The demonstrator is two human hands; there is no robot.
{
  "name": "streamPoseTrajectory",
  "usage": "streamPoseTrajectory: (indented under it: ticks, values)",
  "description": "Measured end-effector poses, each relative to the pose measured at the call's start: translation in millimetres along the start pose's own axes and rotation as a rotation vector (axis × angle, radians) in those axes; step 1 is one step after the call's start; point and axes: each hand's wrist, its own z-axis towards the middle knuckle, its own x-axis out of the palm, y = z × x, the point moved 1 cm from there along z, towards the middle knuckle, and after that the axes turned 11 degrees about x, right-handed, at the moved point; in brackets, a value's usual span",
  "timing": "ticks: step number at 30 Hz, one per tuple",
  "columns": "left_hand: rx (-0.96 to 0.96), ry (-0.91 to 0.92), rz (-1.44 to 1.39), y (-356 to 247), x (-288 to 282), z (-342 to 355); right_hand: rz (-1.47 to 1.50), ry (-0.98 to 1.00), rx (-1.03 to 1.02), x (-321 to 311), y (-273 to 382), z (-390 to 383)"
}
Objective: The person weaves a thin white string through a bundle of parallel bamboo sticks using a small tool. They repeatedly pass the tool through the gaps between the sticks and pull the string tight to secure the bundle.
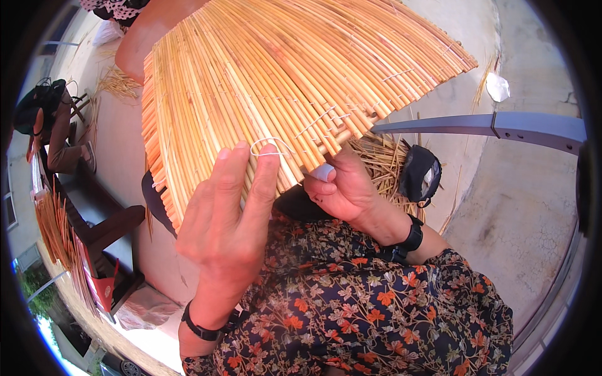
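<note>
A mat of thin yellow reeds (238, 75), stitched across with white thread, spreads out before me. My left hand (222, 216) lies on its near part with fingers stretched out. At the index fingertip is a loop of white string (271, 140). My right hand (351, 188) is at the near edge, its thumb, with a white wrap (322, 172), bent against the reed ends. Its other fingers are partly hidden beneath the mat. Near that hand, some reed ends form a stepped, uneven edge, with a crosswise stick (332, 143) showing.
A grey metal bar (464, 123) reaches in from the right to the mat. Loose reed pieces (382, 160) and a black pouch-like thing (421, 175) lie below it. A dark wooden bench (103, 219) stands at left; another person's leg (63, 138) shows beyond.
</note>
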Motion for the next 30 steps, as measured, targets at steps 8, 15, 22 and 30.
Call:
streamPoseTrajectory:
  ticks: [8, 15, 22, 30]
  values:
    - [-0.009, -0.003, 0.017, 0, -2, -1, 0.158, -0.035, -0.020, -29, 23, -1]
    - [0.008, -0.006, -0.028, -1, 22, -4, 0.105, -0.149, -0.133, -80, 62, -13]
    - [-0.029, 0.082, -0.099, -2, 45, -26, 0.127, -0.380, -0.198, -95, 77, -10]
    - [-0.006, 0.292, -0.047, 12, 34, -34, 0.032, -0.448, -0.185, -100, 72, -16]
